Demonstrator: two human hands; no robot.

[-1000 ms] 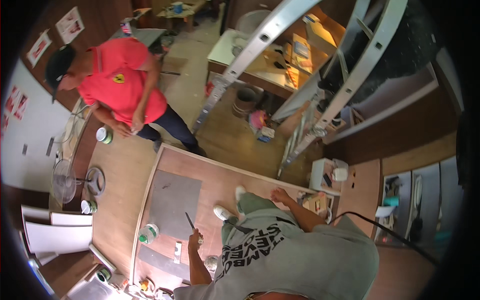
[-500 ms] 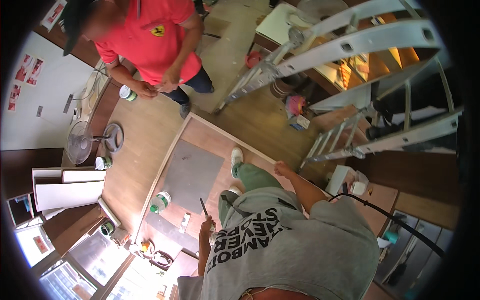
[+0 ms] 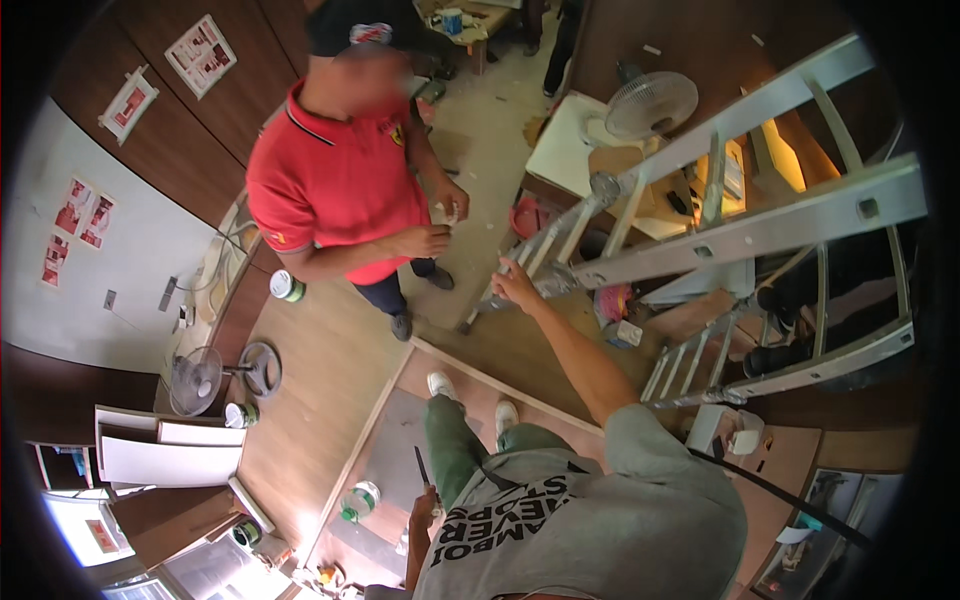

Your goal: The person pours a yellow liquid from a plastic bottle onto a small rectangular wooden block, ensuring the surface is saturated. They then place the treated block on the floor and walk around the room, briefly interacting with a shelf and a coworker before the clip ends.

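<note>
In my left hand (image 3: 424,505), low beside my thigh, is a long, thin, dark-bladed tool (image 3: 421,466) pointing forward; its exact kind is unclear. My right arm reaches out ahead, and my right hand (image 3: 515,288) is raised with fingers extended, holding nothing visible. In the picture it overlaps the lower end of an aluminium ladder (image 3: 720,235); contact cannot be made out. Across from me stands a person in a red shirt (image 3: 340,185) and dark cap, hands together around a small pale thing (image 3: 450,212).
I stand on a low wooden platform with a raised edge (image 3: 480,375). A green-capped clear bottle (image 3: 361,500) stands on it. A fan (image 3: 197,382) and tubs (image 3: 286,286) are at left. Someone's dark shoes (image 3: 775,358) show on the ladder at right.
My right hand has risen and stretched forward from beside my body, its fingers opening out. My feet have shifted. The view has tilted up; the left hand keeps the bladed tool.
</note>
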